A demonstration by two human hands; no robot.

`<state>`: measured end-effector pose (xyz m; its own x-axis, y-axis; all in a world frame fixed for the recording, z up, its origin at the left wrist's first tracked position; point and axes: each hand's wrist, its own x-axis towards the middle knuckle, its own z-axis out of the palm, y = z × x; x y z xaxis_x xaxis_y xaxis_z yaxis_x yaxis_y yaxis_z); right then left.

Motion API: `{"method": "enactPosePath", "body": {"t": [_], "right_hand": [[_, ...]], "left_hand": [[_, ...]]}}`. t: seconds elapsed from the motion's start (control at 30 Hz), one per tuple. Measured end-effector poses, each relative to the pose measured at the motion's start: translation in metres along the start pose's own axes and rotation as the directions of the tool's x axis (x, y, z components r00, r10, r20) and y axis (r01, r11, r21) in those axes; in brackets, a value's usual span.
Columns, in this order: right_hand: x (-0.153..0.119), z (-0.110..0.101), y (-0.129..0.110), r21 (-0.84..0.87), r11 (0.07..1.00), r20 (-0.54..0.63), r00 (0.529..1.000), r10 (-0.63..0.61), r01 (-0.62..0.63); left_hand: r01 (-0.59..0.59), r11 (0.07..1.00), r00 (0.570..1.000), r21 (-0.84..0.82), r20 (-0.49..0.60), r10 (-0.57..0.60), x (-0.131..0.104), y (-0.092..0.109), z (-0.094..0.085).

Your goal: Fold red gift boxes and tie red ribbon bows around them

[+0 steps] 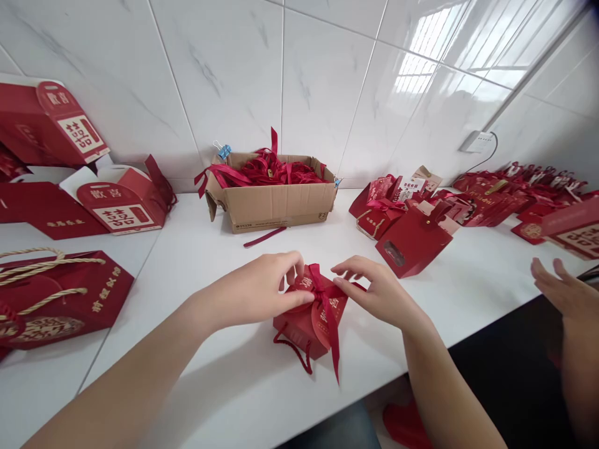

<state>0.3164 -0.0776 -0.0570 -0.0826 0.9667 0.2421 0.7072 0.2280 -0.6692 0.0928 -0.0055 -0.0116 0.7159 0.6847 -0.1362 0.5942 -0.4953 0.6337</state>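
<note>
A small red gift box point(299, 332) with gold lettering stands on the white table in front of me. A red satin ribbon point(332, 330) is tied round its top, and one tail hangs down the front. My left hand point(262, 285) is at the box's left side, its thumb on the ribbon near the knot and its fingers curled. On the other side, my right hand point(377, 290) pinches at the ribbon, whose end shows beneath the fingers. A red cord handle point(299, 357) droops from the box's lower left side.
A cardboard box point(276, 204) full of red ribbons stands by the tiled wall, with a loose ribbon strip point(264, 237) before it. Large red boxes point(135, 212) crowd the left. Small gift boxes point(414, 240) stand right. Another person's hand point(568, 293) is at far right.
</note>
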Motion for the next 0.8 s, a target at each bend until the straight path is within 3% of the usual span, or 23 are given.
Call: {"method": "enactPosePath", "body": {"t": [0.27, 0.43, 0.57, 0.7, 0.8], "right_hand": [[-0.012, 0.004, 0.002, 0.262, 0.956, 0.120, 0.988, 0.102, -0.131], [-0.019, 0.003, -0.002, 0.237, 0.958, 0.149, 0.981, 0.126, -0.159], [0.002, -0.005, -0.001, 0.169, 0.980, 0.112, 0.990, 0.090, -0.109], [0.031, -0.009, 0.003, 0.325, 0.936, 0.300, 0.953, 0.033, -0.134], [0.038, -0.003, 0.005, 0.487, 0.848, 0.369, 0.929, 0.016, -0.208]], "left_hand": [[-0.099, 0.993, 0.995, 0.071, 0.031, 0.097, -0.003, 0.008, 0.009], [-0.087, 0.992, 0.995, 0.092, -0.041, 0.091, -0.001, 0.007, 0.011], [-0.113, 0.992, 0.993, 0.051, -0.019, 0.114, -0.004, 0.003, 0.005], [-0.091, 0.996, 0.996, 0.020, -0.004, 0.091, -0.010, 0.002, -0.003], [-0.044, 0.999, 0.999, 0.006, 0.004, 0.044, -0.011, 0.004, -0.004]]}}
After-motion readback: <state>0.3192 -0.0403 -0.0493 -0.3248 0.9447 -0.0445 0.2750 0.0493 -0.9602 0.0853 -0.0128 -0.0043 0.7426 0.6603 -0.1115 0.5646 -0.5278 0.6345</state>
